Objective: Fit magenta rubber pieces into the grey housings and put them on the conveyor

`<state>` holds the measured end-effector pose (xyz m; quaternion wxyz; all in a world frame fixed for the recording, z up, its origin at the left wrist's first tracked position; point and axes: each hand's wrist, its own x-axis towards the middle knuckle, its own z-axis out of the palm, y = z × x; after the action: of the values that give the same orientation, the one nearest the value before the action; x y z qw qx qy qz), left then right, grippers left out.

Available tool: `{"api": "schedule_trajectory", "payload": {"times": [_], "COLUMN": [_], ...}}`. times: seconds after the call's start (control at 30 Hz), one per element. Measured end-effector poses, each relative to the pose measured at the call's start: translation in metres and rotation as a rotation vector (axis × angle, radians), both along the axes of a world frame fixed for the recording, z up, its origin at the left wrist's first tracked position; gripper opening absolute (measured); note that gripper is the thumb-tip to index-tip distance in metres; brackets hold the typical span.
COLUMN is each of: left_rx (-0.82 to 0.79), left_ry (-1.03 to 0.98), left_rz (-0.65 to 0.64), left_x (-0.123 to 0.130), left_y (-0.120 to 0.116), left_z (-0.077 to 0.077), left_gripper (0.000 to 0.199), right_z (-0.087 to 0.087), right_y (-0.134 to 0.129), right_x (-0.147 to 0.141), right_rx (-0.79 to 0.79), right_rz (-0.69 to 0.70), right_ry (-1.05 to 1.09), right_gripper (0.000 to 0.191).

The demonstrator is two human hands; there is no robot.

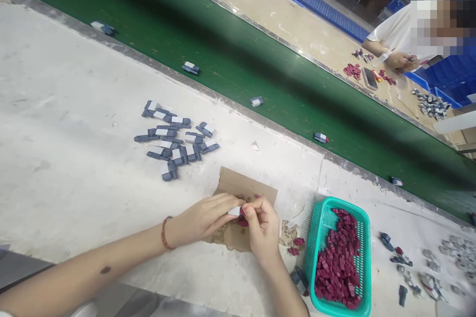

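Observation:
Over a brown cardboard piece (pixel 238 237), my left hand (pixel 208 215) grips a small part with a white face (pixel 234 211). The fingers of my right hand (pixel 263 223) are pinched at the part's right end, against a dark red piece (pixel 243 219). How the two pieces meet is partly hidden by my fingers. Left of the cardboard lies a group of blue-grey parts with white faces (pixel 178 153). To the right, a green basket (pixel 366 257) holds many dark red pieces (pixel 336 262). A few more red pieces (pixel 296 246) lie between the cardboard and the basket.
A green conveyor belt (pixel 223 59) crosses behind the white table (pixel 74 124), carrying several spaced parts. Grey and white parts (pixel 431 267) are scattered right of the basket. Across the belt, a person (pixel 399 29) works with both hands near red pieces and a phone (pixel 370 79).

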<state>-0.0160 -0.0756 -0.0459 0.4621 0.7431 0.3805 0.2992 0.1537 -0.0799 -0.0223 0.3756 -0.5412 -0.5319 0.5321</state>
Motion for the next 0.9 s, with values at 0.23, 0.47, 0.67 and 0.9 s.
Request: {"api": "schedule_trajectory", "payload": {"times": [0.23,0.47,0.67,0.9], "left_rx": [-0.033,-0.054,-0.081,0.094], "left_ry": [0.020,0.013,-0.002,0.239], "left_rz": [0.001,0.029,-0.023,0.220], "left_x": [0.000,0.003,0.010,0.018], "left_y": [-0.001,-0.010,0.004,0.088], "left_z": [-0.001,0.000,0.013,0.027], "left_gripper": [0.029,0.027,0.026,0.029], "right_z": [0.001,0.008,0.034,0.049], "right_y": [-0.002,-0.010,-0.017,-0.028], "right_x": [0.003,0.006,0.022,0.131], "right_rx": [-0.087,-0.024,0.068,0.175], "right_rz": [0.016,-0.003,0.007,-0.345], "right_ry": [0.090,-0.003,-0.104,-0.890], "right_gripper": [0.030,0.025,0.025,0.021]}}
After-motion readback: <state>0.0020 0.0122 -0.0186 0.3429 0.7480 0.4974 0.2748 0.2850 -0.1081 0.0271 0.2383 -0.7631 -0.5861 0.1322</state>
